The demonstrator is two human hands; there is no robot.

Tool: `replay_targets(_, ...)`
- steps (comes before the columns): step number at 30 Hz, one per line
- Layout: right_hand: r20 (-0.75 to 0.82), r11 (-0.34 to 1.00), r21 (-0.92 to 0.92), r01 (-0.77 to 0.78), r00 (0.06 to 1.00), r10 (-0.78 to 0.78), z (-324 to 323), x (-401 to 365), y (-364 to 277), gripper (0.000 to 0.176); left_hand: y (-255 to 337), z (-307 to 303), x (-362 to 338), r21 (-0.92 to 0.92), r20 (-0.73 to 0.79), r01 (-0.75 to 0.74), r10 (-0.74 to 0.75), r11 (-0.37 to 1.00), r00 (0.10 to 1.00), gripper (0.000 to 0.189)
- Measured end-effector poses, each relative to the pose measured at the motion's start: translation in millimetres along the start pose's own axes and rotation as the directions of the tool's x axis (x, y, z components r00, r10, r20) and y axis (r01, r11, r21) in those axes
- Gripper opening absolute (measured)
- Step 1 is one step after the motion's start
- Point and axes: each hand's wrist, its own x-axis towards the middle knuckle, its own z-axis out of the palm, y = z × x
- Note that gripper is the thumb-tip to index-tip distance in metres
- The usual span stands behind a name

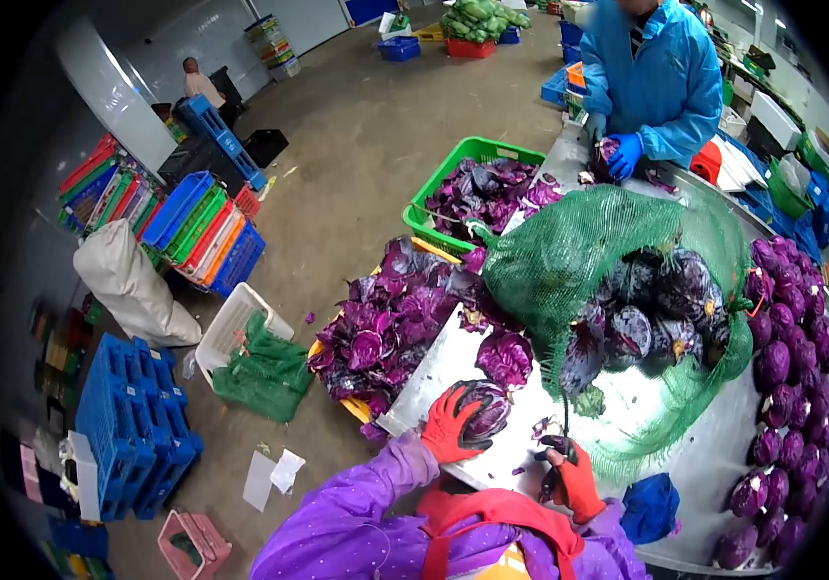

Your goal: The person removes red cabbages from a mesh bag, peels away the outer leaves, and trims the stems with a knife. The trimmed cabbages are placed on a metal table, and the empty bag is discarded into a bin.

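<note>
My left hand, in a red glove with dark fingertips, is wrapped round a red cabbage at the near edge of the metal table. My right hand, gloved the same way, is closed near small leaf scraps; a thin dark tool seems to rise from it, too small to make out surely. A loose purple leaf lies just beyond the cabbage. Further on, a green mesh bag lies open with several dark cabbages inside.
Trimmed leaves fill a yellow-rimmed container and a green crate. Several cabbages line the table's right side. A blue cloth lies near my right sleeve. Across the table, a co-worker in blue holds a cabbage.
</note>
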Motion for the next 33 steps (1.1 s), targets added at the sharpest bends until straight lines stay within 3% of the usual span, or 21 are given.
replay_targets(1, -0.034, 0.996, 0.047, -0.077, 0.996, 0.078, 9, 0, 4, 0.032, 11, -7, -1, -0.035, 0.007, -0.014, 0.015, 0.999, 1.0, 0.082)
replay_targets(5, -0.06, 0.961, 0.272, -0.057, 0.995, 0.076, 31, -10, 18, 0.021, 14, 18, -19, -0.269, -0.058, 0.057, -0.076, 0.962, 0.995, 0.078)
replay_targets(7, -0.054, 0.931, 0.359, -0.064, 0.995, 0.09, 35, -14, 23, 0.022, 26, 20, -16, -0.166, -0.071, 0.109, -0.122, 0.98, 0.99, 0.076)
replay_targets(10, -0.004, 0.966, 0.246, -0.075, 0.997, 0.079, 35, -11, 24, 0.028, 20, 27, -11, -0.285, -0.099, 0.221, -0.258, 0.933, 0.961, 0.082)
replay_targets(12, -0.017, 0.998, -0.059, 0.022, 1.0, -0.023, 32, -4, 23, 0.027, 13, 28, -11, -0.402, -0.098, 0.214, -0.274, 0.89, 0.957, 0.093)
replay_targets(13, -0.079, 0.994, -0.107, -0.028, 0.997, 0.02, 35, -3, 17, 0.028, 9, 35, -11, -0.453, -0.085, 0.214, -0.281, 0.866, 0.956, 0.098)
replay_targets(15, -0.168, 0.93, -0.366, -0.028, 0.985, -0.036, 42, -1, 8, 0.031, 5, 47, -17, -0.556, -0.042, 0.248, -0.324, 0.793, 0.945, 0.108)
replay_targets(17, -0.136, 0.864, -0.492, 0.104, 0.972, -0.194, 44, 8, 29, 0.034, 5, 51, -22, -0.645, 0.024, 0.321, -0.401, 0.694, 0.916, 0.114)
replay_targets(19, -0.113, 0.812, -0.576, 0.095, 0.975, -0.194, 49, 11, 27, 0.031, 6, 49, -22, -0.692, 0.077, 0.377, -0.457, 0.615, 0.886, 0.116)
replay_targets(25, -0.08, 0.753, -0.654, 0.077, 0.982, -0.17, 54, 13, 30, 0.028, 0, 50, -20, -0.577, 0.04, 0.364, -0.421, 0.731, 0.906, 0.116)
replay_targets(30, -0.051, 0.721, -0.685, 0.107, 0.98, -0.194, 55, 19, 35, 0.031, 12, 48, -11, -0.539, 0.022, 0.396, -0.457, 0.744, 0.889, 0.114)
replay_targets(33, -0.07, 0.622, -0.779, 0.081, 0.974, -0.215, 56, 24, 40, 0.034, 21, 46, -8, -0.509, 0.002, 0.399, -0.462, 0.763, 0.887, 0.113)
